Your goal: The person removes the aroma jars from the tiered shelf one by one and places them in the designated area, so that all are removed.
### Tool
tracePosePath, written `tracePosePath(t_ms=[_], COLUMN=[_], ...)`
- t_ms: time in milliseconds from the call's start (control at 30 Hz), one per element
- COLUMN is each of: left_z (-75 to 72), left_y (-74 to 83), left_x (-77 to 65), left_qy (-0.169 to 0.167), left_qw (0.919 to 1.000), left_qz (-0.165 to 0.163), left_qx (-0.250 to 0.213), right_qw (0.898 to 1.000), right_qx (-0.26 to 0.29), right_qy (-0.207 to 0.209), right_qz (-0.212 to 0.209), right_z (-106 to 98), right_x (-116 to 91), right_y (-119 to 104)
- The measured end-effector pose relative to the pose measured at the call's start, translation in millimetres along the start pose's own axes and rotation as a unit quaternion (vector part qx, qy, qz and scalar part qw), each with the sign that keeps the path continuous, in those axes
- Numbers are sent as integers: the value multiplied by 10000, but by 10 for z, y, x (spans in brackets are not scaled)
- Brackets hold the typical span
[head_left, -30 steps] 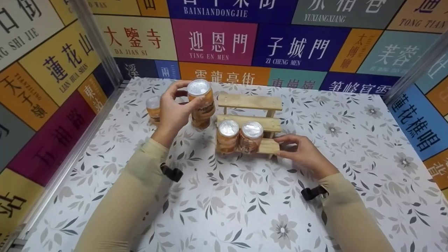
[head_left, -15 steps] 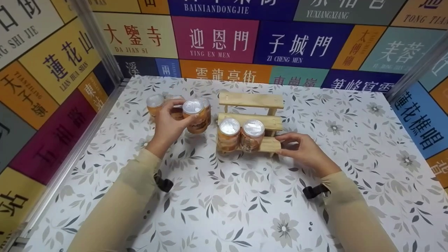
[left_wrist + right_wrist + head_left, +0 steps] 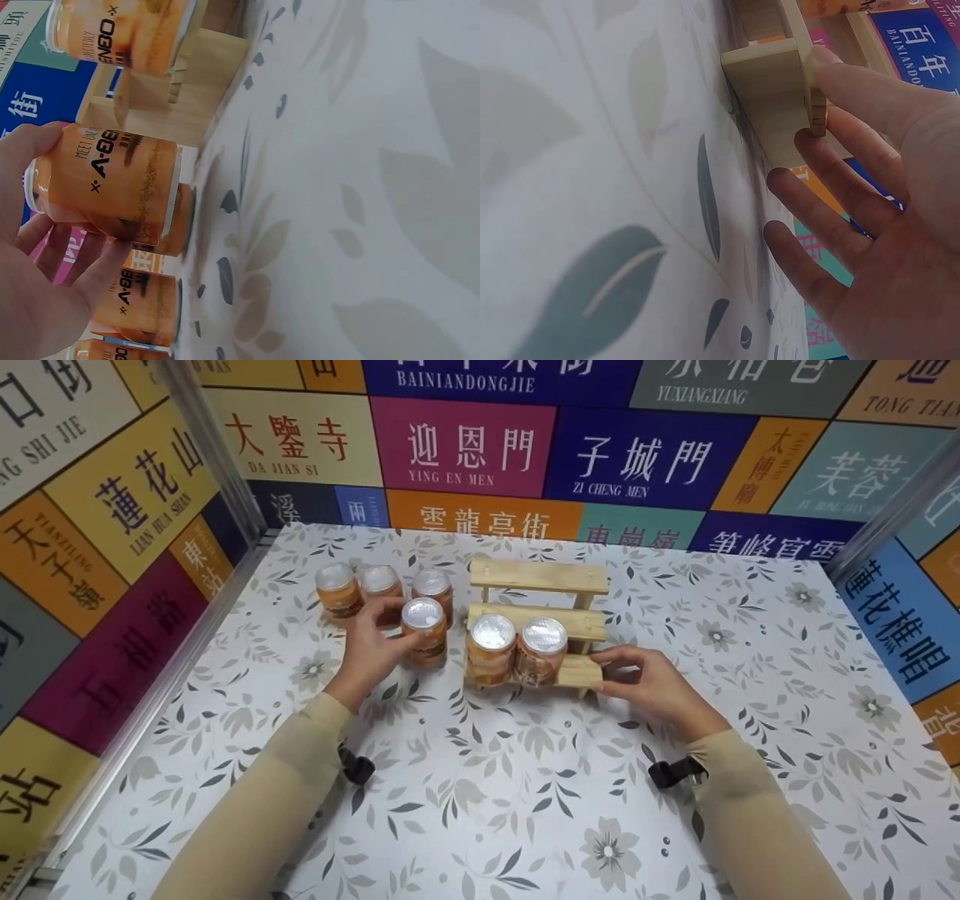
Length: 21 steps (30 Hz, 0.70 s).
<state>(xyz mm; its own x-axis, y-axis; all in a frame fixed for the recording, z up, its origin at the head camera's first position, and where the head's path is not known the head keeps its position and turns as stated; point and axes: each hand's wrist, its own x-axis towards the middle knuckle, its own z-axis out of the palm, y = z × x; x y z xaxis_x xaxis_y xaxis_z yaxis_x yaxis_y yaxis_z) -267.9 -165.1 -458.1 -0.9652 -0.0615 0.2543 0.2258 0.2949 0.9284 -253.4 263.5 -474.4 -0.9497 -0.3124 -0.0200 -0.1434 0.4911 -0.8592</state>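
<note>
My left hand (image 3: 367,649) grips an orange can with a silver lid (image 3: 426,636), its thumb and fingers on opposite sides. In the left wrist view this can (image 3: 109,184) is upright, its base close over the tabletop. A three-tier wooden stand (image 3: 536,576) is just to the right. On its lowest tier two similar cans, one at the left end (image 3: 489,656) and one in the middle (image 3: 538,656), sit side by side. My right hand (image 3: 651,686) pinches the right end of that tier; in the right wrist view the thumb lies on the board (image 3: 817,109) with the index fingertip below.
Three more cans stand behind my left hand: a left one (image 3: 337,592), a middle one (image 3: 379,580) and a right one (image 3: 433,583). A floral cloth (image 3: 480,810) covers the table. Sign-covered panels (image 3: 461,446) rise at the back and sides.
My left hand has brought the held can down and toward me, uncovering the cans behind it. My right hand stays on the stand's lowest tier.
</note>
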Motion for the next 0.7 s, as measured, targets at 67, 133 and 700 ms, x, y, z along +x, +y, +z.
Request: tracePosePath(t_ms=[67,133,700], left_z=[14,25,78], left_y=[-34,-54,-71], left_x=[5,8,-4], left_qy=[3,13,-149], left_qw=[10000,9999,9981], left_qz=[-26,-70,-570], left_qx=[31,71,200], right_qw=[10000,10000,9997], right_qx=[-35,-75,43], right_qy=[17,25,73], right_qz=[-42,-61,-245], right_z=[-2,-5,7], right_x=[-5,-8,-11], right_y=[3,3,1])
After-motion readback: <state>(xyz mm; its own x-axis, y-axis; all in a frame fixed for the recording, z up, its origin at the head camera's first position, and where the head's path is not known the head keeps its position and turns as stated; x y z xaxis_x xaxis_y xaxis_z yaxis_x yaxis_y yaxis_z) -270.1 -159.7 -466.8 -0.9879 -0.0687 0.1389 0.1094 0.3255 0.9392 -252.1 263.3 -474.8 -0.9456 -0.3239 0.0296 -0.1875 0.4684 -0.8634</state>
